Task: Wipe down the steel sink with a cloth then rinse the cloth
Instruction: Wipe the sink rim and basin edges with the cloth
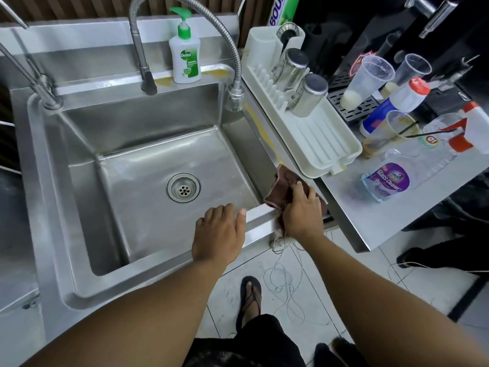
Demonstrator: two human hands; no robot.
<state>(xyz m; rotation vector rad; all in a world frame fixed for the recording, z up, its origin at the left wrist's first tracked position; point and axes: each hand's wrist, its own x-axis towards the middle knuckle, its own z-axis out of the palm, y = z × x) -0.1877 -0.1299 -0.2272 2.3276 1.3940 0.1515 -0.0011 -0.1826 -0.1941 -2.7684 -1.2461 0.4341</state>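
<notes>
The steel sink (148,144) fills the left and middle of the head view, its round drain (183,187) in the basin floor. A brown cloth (280,188) lies over the sink's near right corner. My right hand (301,210) presses on the cloth and grips it against the rim. My left hand (219,234) rests flat on the front rim, fingers curled over the edge into the basin, holding nothing. A flexible spring faucet (234,94) hangs over the basin's back right corner, with no water running.
A Dettol soap pump bottle (185,62) stands on the back ledge. A white dish rack (304,123) with two steel cups sits right of the sink. A glass cleaner bottle (386,181), plastic cups and spray bottles crowd the right counter. Loose string lies on the tiled floor (285,282).
</notes>
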